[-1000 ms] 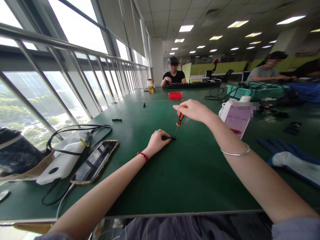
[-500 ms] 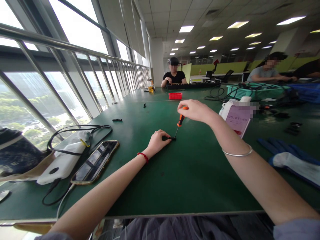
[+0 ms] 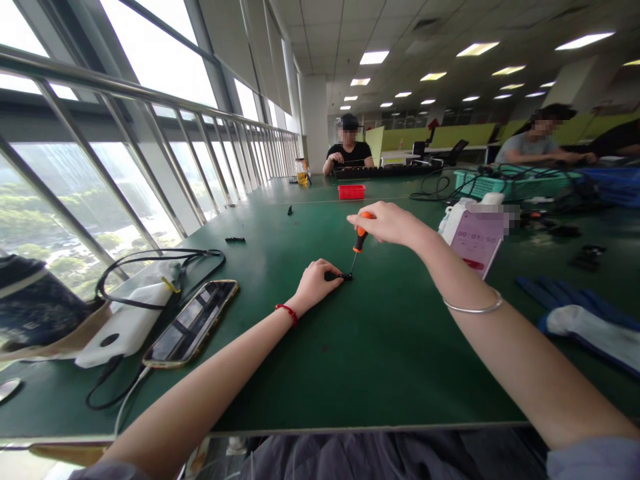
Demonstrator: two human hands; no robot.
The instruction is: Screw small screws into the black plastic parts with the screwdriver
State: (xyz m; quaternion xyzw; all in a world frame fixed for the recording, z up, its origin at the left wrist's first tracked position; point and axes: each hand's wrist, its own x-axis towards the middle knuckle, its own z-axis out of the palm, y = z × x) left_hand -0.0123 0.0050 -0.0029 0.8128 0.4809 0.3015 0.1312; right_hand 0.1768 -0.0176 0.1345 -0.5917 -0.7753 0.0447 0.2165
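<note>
On the green table, my left hand pinches a small black part, pressing it down; its exact kind is too small to tell. My right hand is closed around the orange and black handle of a screwdriver. The tool leans slightly, and its thin shaft runs down to the right end of the black part, where the tip appears to touch. My left fingers cover much of the part's left side.
Left lie a phone, a white power bank and cables. A propped phone with a timer and blue-white gloves are at right. Ahead are small black pieces, a red tray and a seated person.
My right hand has turned on the screwdriver handle, its fingers shifting slightly left and the grip changing. My left hand and the black part stay in place.
</note>
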